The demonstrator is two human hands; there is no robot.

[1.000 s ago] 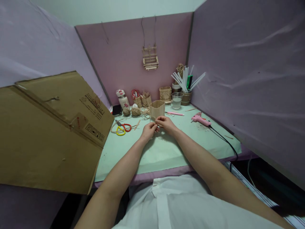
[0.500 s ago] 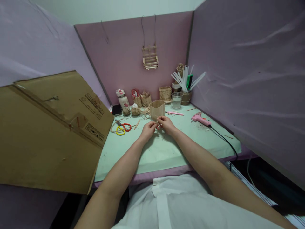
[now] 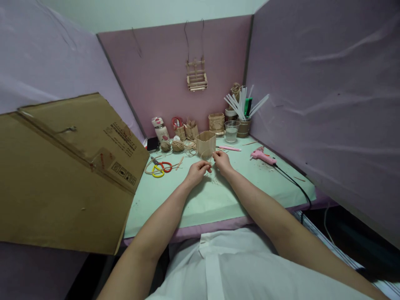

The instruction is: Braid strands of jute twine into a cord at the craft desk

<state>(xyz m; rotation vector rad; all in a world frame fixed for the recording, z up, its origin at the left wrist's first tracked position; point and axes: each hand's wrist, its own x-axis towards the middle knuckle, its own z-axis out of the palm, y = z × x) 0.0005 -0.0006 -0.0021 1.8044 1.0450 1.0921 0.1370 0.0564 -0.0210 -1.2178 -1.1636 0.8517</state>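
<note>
Pale wood, front and centre in the head view: the slatted holder [image 3: 205,144] stands upright at twelve o'clock, just beyond the hands. Left hand [image 3: 196,173], fingertips pinched, apparently on a fine strand [image 3: 211,161]; right hand [image 3: 222,163], at two o'clock from it, pinching that strand too, fingertips a little apart from the left's. Handling the strand looks like the step in hand! Next move seems to call for light, even tension. Scissors [image 3: 160,165] lie at nine o'clock, twine balls [image 3: 178,145] at ten, pink glue gun [image 3: 263,157] at three.

Thin pale strand [image 3: 206,160], loosely curved
</note>
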